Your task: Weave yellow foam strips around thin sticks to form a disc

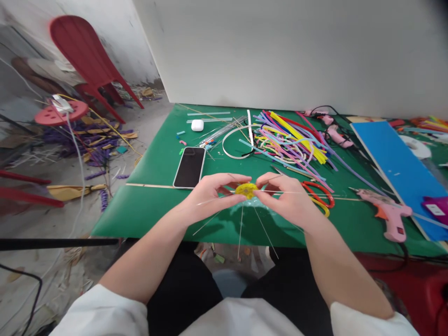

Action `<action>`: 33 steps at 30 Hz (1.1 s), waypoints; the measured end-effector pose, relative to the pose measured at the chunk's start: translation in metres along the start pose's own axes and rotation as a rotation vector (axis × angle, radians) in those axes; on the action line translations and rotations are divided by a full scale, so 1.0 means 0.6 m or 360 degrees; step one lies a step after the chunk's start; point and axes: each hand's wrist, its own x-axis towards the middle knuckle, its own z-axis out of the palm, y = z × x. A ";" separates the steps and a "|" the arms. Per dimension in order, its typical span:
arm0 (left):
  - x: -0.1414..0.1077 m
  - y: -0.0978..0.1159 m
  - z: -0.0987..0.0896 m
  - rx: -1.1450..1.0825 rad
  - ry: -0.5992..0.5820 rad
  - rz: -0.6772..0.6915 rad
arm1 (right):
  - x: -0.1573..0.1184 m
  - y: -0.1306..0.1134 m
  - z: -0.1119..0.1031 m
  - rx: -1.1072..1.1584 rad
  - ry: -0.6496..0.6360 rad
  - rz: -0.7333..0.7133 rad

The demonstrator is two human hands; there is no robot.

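Observation:
Between my two hands, just over the near part of the green table point(154, 207), is a small yellow disc point(246, 190) with thin pale sticks or wires spreading out from it. My left hand point(213, 191) pinches the disc's left edge between thumb and fingers. On the other edge, my right hand point(283, 196) also grips it with thumb and fingertips. Several of the thin rods point down past the table's front edge. Scissors point(320, 198) with red and yellow handles lie by my right hand, partly hidden. A phone point(190, 168) rests near my left hand.
Pipe cleaners point(290, 140) in many colours are heaped at the back centre. A white earbud case point(197, 125) sits back left. To the right are a pink glue gun point(388, 210) and a blue board point(399, 163). A red chair point(84, 51) and a stool point(61, 113) stand left.

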 end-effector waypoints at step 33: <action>0.013 -0.043 0.033 0.0161 0.0430 -0.0223 | -0.032 -0.038 0.017 -0.1554 0.0144 -0.0454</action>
